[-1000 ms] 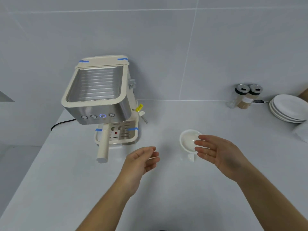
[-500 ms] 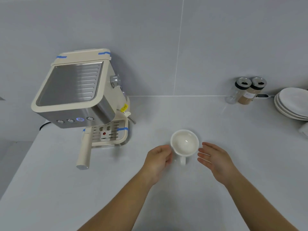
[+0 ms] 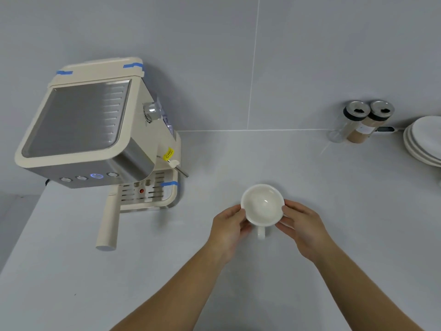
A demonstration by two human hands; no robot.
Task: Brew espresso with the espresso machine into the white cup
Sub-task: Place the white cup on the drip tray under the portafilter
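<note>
White cup is right where we want it, sitting empty on the pale surface close in front of us, its little handle pointing back toward us. We've got the left hand curled against its left wall and the right hand pressed to its right wall, fingers on both sides touching the porcelain, so we're cradling it between two palms rather than pinching the handle. Whether it's lifted or resting on the surface, we can't quite tell from up here. To do this step well, we'd say keep the pressure even on both sides, keep the rim level, and carry it low and to the left. Farther out and to the left sits the espresso machine, with its drip tray open at the front and the long cream portafilter handle jutting toward us. That handle is the thing to steer around; we'd come in from the right of it and set the cup squarely on the tray under the spout, which is hidden beneath the machine's body. The steam wand pokes out on the right side too, so mind that. One button glows blue on the front panel. Way back on the right, two jars and a stack of plates sit well apart from the action.
</note>
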